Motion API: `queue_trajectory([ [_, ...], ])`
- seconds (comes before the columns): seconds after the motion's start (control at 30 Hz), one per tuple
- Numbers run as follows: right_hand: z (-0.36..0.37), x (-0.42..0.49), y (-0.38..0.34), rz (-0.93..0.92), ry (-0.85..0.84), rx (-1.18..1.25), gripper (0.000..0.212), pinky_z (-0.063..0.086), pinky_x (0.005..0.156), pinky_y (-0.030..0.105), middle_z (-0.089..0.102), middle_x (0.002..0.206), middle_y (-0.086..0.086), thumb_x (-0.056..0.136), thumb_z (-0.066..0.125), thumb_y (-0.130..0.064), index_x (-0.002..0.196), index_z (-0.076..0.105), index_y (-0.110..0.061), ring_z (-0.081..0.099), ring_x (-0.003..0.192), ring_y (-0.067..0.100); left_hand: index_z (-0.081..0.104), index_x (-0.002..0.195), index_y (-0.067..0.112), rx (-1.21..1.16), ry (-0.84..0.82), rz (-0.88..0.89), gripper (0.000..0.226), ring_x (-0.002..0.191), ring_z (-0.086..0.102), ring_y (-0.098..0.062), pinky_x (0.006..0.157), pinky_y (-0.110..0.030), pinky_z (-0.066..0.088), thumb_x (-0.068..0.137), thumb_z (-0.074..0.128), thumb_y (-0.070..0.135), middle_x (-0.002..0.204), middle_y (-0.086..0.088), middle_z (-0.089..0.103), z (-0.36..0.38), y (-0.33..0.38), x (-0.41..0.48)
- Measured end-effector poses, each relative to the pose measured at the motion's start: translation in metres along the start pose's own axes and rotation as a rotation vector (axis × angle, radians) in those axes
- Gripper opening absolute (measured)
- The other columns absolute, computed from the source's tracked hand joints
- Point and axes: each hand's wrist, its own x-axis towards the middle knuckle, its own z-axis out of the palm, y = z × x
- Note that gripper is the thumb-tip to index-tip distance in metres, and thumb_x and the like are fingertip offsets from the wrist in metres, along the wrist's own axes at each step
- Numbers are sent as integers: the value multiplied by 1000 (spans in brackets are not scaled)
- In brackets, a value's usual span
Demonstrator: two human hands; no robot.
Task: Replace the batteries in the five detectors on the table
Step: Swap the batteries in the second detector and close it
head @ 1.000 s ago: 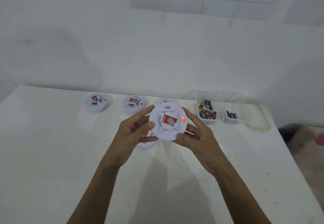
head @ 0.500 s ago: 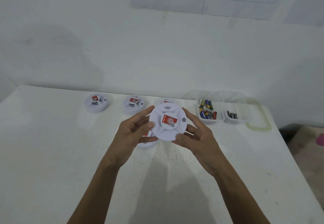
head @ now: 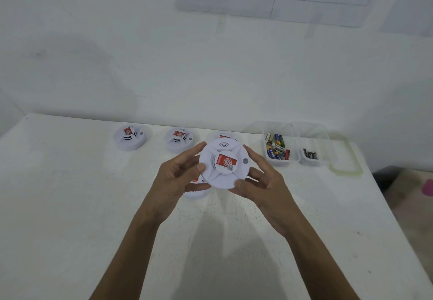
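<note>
Detector (head: 223,162) unmoved, lifted off table (head: 70,206); left hand (head: 178,177), right hand (head: 262,182) grip rim

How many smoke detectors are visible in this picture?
5 smoke detectors: one held by left hand and right hand; two far left; one half hidden behind it; one on the table beneath the left hand.

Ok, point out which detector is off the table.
The detector held up between the left hand and right hand; the others lie on the table.
</note>
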Motion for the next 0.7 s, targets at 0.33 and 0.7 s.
queue_trajectory([
  [0.33, 3, 2, 3, 19, 15, 13, 63, 57, 84, 38, 67, 117, -8, 82, 70, -2, 132, 47, -32, 65, 107, 16, 52, 132, 20, -19, -3, -2, 51, 108, 66, -21, 81, -41, 57, 82, 60, 20, 118, 1, 69, -4, -2, -1],
  [0.7, 37, 19, 15, 1, 37, -234, 53, 56, 80, 25, 68, 112, -4, 83, 72, -14, 127, 48, -32, 67, 93, 10, 58, 125, 15, -2, 114, -20, 37, 102, 68, -21, 75, -39, 59, 89, 61, 12, 113, -1, 70, -36, -8, -8],
])
